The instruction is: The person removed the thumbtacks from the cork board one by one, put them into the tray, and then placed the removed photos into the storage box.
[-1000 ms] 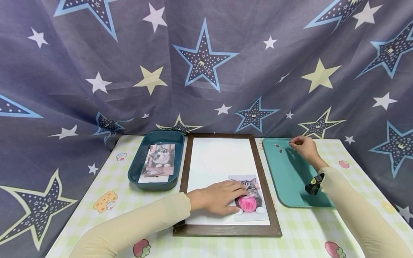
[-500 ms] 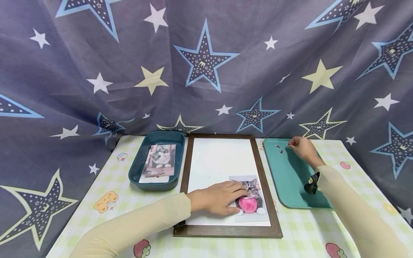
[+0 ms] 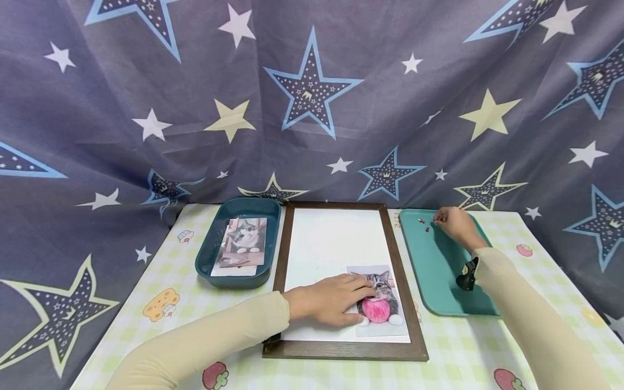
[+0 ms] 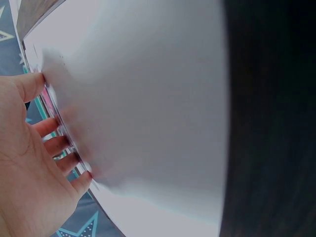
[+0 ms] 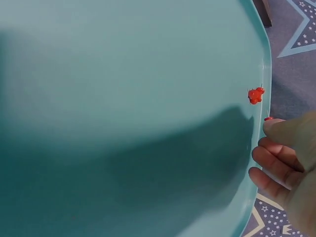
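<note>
My left hand (image 3: pixel 336 299) lies with spread fingers over the left part of a cat photo (image 3: pixel 378 311) with a pink ball. The photo sits in the lower right of a brown-framed whiteboard (image 3: pixel 336 238). In the left wrist view the fingertips (image 4: pixel 69 160) rest at the board's white surface. Over the far end of a green tray (image 3: pixel 436 292), my right hand (image 3: pixel 457 225) pinches a red push pin (image 5: pixel 268 118) between thumb and finger, its needle pointing up in the right wrist view. A few more red push pins (image 5: pixel 255 95) lie on the tray nearby.
Left of the board stands a dark teal bin (image 3: pixel 207 265) with several photos, a cat photo (image 3: pixel 246 244) on top. A checked tablecloth (image 3: pixel 234 319) covers the table. Behind hangs a grey-blue curtain (image 3: pixel 370 32) with stars.
My right hand has shifted slightly left over the tray, nearer the loose push pins, still pinching. The left hand keeps its place on the photo.
</note>
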